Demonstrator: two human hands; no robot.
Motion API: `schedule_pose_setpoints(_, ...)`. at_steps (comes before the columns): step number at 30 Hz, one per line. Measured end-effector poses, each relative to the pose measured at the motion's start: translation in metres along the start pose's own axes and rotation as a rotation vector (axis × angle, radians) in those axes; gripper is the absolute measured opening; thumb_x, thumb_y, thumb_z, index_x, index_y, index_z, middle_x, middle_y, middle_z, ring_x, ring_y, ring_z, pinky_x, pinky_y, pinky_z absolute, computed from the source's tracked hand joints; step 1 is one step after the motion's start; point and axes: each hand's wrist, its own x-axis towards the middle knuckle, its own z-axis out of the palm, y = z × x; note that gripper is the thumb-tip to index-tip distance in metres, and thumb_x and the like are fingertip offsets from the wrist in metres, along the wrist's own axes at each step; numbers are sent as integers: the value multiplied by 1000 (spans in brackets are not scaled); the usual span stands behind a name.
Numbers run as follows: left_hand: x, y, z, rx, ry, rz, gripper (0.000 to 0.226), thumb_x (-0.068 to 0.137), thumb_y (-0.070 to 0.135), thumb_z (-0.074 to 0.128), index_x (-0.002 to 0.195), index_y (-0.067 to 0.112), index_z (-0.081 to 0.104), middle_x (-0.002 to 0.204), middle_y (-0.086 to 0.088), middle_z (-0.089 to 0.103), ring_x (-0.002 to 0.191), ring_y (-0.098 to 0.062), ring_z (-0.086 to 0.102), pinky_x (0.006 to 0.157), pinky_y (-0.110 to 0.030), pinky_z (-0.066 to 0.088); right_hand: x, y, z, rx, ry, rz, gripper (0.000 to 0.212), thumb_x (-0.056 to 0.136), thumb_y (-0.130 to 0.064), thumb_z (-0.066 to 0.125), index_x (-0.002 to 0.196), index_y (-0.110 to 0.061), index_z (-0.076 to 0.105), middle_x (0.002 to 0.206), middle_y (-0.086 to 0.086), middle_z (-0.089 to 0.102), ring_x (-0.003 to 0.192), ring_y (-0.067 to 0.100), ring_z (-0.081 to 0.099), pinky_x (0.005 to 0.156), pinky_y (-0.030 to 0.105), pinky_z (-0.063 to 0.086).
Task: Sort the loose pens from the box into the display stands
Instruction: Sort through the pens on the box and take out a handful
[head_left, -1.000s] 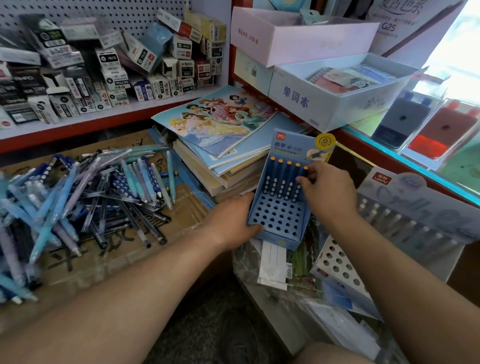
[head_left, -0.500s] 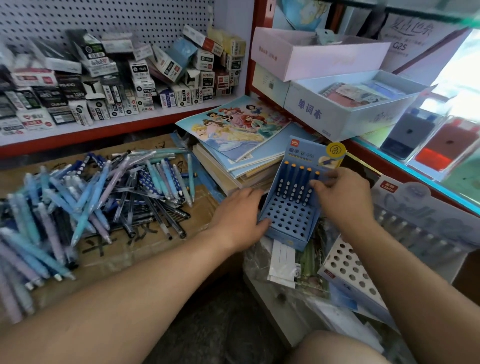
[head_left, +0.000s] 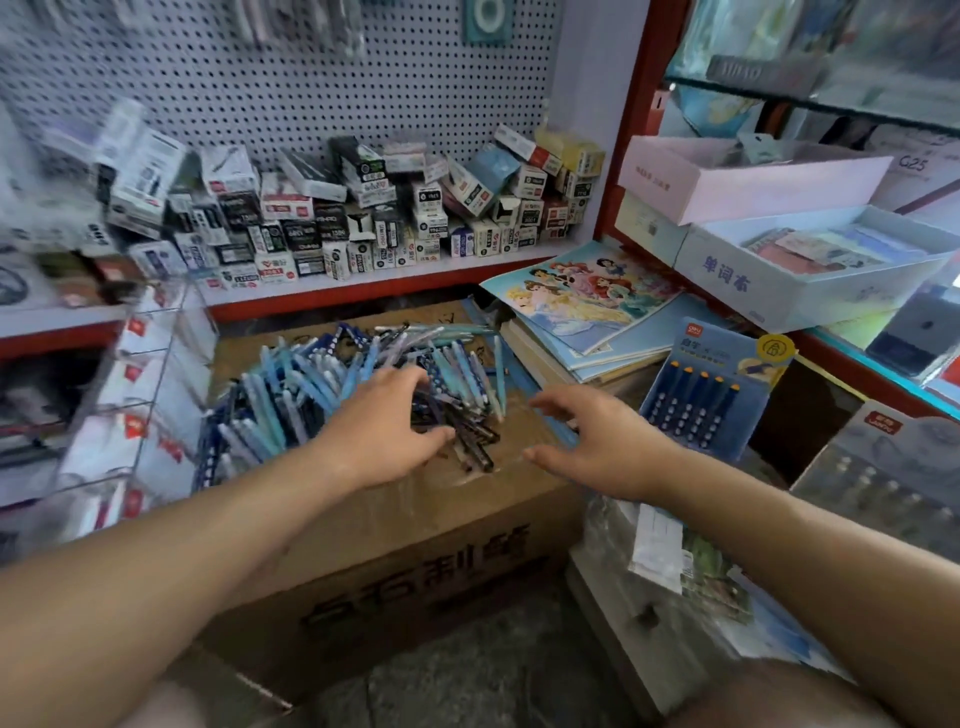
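A heap of loose blue, teal and dark pens (head_left: 311, 395) lies on top of a brown cardboard box (head_left: 415, 561). My left hand (head_left: 384, 431) hovers over the right side of the heap with fingers spread, holding nothing. My right hand (head_left: 597, 447) hangs open above the box's bare right part, empty. The blue display stand (head_left: 711, 395) leans to the right of it, one row of pens at its top, free of both hands. A grey display stand (head_left: 883, 478) with pens lies at the far right.
A stack of books with a princess cover (head_left: 587, 296) lies behind the blue stand. Small pen cartons (head_left: 363, 218) crowd the pegboard shelf. A clear acrylic rack (head_left: 140, 395) stands left of the box. White boxes (head_left: 810, 270) sit on the right counter.
Both hands have let go of the blue display stand and swung left to the pen heap. The view has turned left and upward with them.
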Motion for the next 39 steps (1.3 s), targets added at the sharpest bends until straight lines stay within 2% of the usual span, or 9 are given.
schedule_pose_setpoints(3, -18, -23, -6, -3, -29, -65, 87, 87, 63, 66, 155, 23, 28, 155, -2, 33, 140, -24, 40, 113, -43, 41, 23, -17, 16, -58, -72, -6, 62, 89, -54, 69, 142, -28, 50, 136, -4, 57, 120, 14, 57, 102, 37, 50)
schedule_pose_setpoints(8, -46, -46, -9, -15, 8, -52, 86, 91, 56, 67, 157, 23, 24, 163, -1, 25, 149, -21, 30, 123, -40, 28, 52, -32, 50, -149, -65, 80, 45, 89, -48, 72, 124, -23, 59, 116, 1, 61, 100, 18, 60, 84, 33, 53)
schedule_pose_setpoints(18, -48, -59, -10, 2, 37, -28, 71, 95, 50, 63, 154, 24, 33, 155, 1, 36, 143, -18, 38, 118, -39, 36, 64, -29, 86, -52, -17, 301, 22, 88, -43, 76, 89, -23, 67, 89, -2, 69, 80, 15, 65, 68, 29, 53)
schedule_pose_setpoints(22, -46, -54, -5, 17, 33, 5, 65, 96, 47, 63, 151, 24, 37, 154, 3, 38, 140, -16, 41, 116, -39, 39, 55, -34, 75, -102, -18, 311, 19, 94, -31, 66, 83, -16, 69, 81, 3, 70, 75, 19, 67, 64, 32, 57)
schedule_pose_setpoints(24, -45, -50, -3, -5, 40, 21, 57, 97, 44, 63, 148, 25, 43, 149, 4, 43, 133, -15, 47, 112, -39, 43, 46, -38, 64, -107, 53, 317, 16, 93, -30, 61, 86, -16, 66, 81, 4, 69, 74, 21, 67, 66, 38, 60)
schedule_pose_setpoints(27, -43, -45, -2, -90, 71, 47, 35, 99, 34, 63, 134, 27, 59, 131, 8, 58, 115, -8, 57, 103, -37, 50, 31, -49, 47, -4, 229, 267, 15, 96, -33, 59, 88, -21, 58, 77, -2, 64, 67, 17, 63, 59, 35, 57)
schedule_pose_setpoints(31, -41, -37, -2, -249, 135, 52, 29, 98, 28, 66, 127, 25, 67, 117, 11, 63, 107, -4, 59, 102, -34, 52, 18, -71, 34, 189, 341, 86, 15, 97, -34, 63, 87, -23, 59, 75, -8, 61, 66, 6, 57, 50, 15, 41)
schedule_pose_setpoints(35, -41, -31, -3, -244, 112, 94, 36, 97, 31, 68, 132, 31, 62, 124, 13, 60, 112, -7, 56, 102, -31, 47, 18, -83, 43, 376, 290, -46, 14, 95, -32, 67, 85, -24, 61, 72, -5, 63, 62, 4, 55, 54, 16, 42)
schedule_pose_setpoints(39, -42, -36, -2, -215, 38, 98, 14, 99, 29, 64, 110, 28, 74, 93, 12, 71, 83, -10, 67, 82, -43, 57, 26, -84, 50, 477, 230, -100, 9, 93, -30, 72, 90, -24, 66, 73, -7, 66, 63, 4, 59, 59, 20, 48)
